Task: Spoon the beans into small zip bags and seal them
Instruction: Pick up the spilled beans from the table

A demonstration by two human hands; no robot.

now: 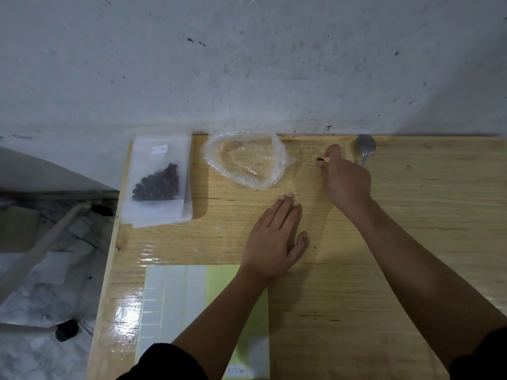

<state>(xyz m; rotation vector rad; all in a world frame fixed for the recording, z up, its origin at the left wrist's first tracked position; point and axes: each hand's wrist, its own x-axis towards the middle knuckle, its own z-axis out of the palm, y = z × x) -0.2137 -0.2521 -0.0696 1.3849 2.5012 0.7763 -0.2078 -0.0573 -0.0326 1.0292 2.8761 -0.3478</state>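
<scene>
A small zip bag (159, 176) holding dark beans lies on top of a stack of flat bags at the table's back left. A crumpled clear plastic bag (245, 159) with nothing visible in it sits at the back middle. My right hand (344, 176) pinches a single dark bean (320, 159) between thumb and fingertip, just right of that plastic bag. A metal spoon (366, 148) lies by the wall, right of my right hand. My left hand (274, 239) rests flat on the wooden table (411, 215), fingers straight.
A sheet of white sticker labels on yellow backing (178, 297) lies at the table's front left, partly under my left forearm. A white wall runs along the table's far edge. Beyond the left edge is a floor with plastic sheeting and a pipe.
</scene>
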